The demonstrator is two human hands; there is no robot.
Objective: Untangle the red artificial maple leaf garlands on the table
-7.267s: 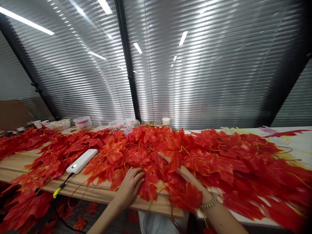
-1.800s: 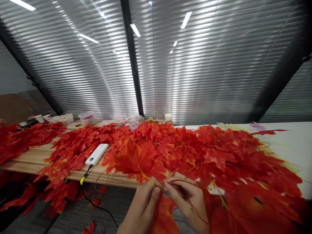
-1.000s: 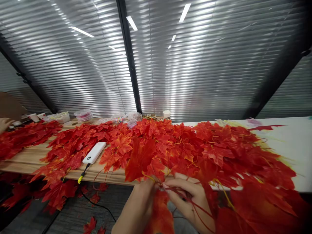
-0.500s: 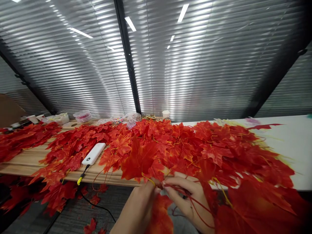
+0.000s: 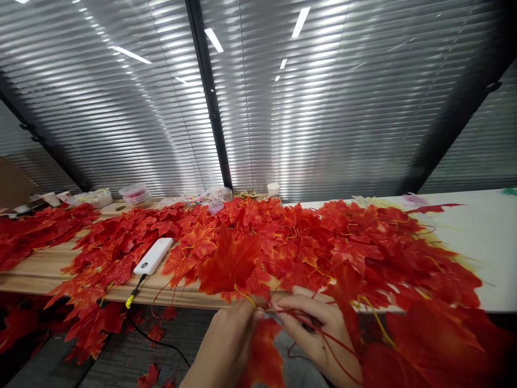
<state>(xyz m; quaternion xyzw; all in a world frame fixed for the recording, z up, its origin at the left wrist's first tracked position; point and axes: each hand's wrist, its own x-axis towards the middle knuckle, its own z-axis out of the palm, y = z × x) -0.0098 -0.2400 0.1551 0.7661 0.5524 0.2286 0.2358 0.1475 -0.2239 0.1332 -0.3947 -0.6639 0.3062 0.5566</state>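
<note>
My left hand [image 5: 232, 337] is closed in a pinch at the table's front edge, around the yellow stem of a red artificial maple leaf [image 5: 230, 261] that stands up from it. My right hand [image 5: 315, 328] meets it, fingertips pinching a thin red cord [image 5: 335, 337] that trails over the palm to the lower right. The exact spot where the fingertips meet is partly hidden. Another orange-red leaf [image 5: 264, 350] hangs below between the hands. Large blurred red leaves [image 5: 432, 339] on yellow stems hang beside my right hand.
Heaped red maple leaves [image 5: 291, 237] cover much of the wooden table [image 5: 30, 275] and reach onto a white tabletop [image 5: 493, 242]. A white power bank [image 5: 154, 256] with a black cable [image 5: 161, 345] lies left. Plastic tubs [image 5: 135, 194] and a paper cup [image 5: 273, 189] stand behind, before window blinds [image 5: 323, 108].
My hands stay together and my right hand shifts slightly right and down, its fingertips a little further from the left ones. The view has moved slightly.
</note>
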